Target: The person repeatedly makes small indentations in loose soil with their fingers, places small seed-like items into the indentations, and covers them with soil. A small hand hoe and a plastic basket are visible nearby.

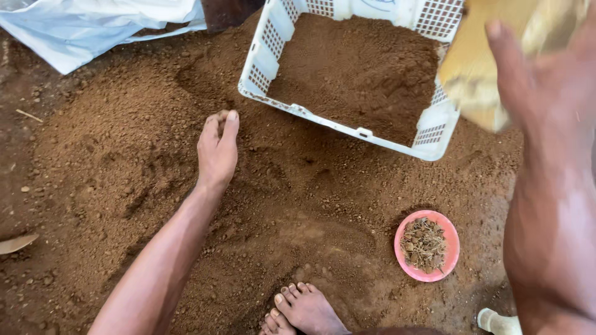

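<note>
Left hand lies released on the soil heap; right hand, upper right, grasps a yellowish scoop over the white crate.

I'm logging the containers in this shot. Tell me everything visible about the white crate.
The white crate is a rectangular, plastic-looking bin with perforated lattice walls and solid corners. It sits open-topped on the heap of brown soil, slightly skewed in view, its far edge cut off by the frame. Brown soil partly fills it. A tan object in the right hand overlaps its right corner; the left hand rests on the soil nearby, apart from it.
</note>
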